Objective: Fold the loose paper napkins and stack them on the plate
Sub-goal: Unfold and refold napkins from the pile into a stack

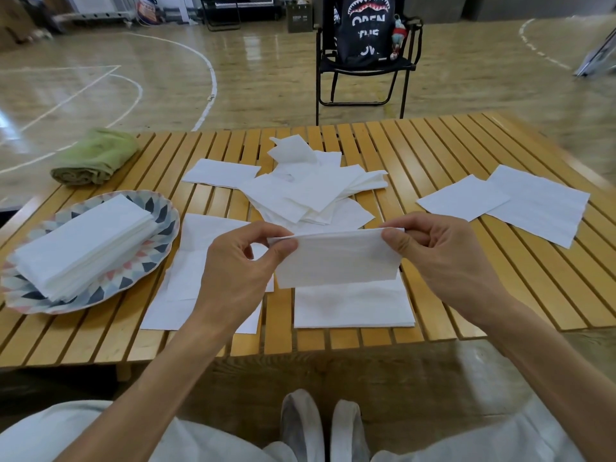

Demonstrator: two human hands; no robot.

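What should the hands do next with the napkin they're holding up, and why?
Probably carry the folded napkin left and lay it on the stack of folded napkins on the patterned plate. The left hand and right hand each pinch a top corner, it already looks folded in half, and the stack sits just to the left.

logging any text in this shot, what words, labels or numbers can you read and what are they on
"OPEN THE" on the black bag sitting on the folding chair; a third line below is partly hidden and unreadable.
Label on the dark box on the floor: too small to read.
Print on the round object far left: blurred.
Napkins and plate: no text.
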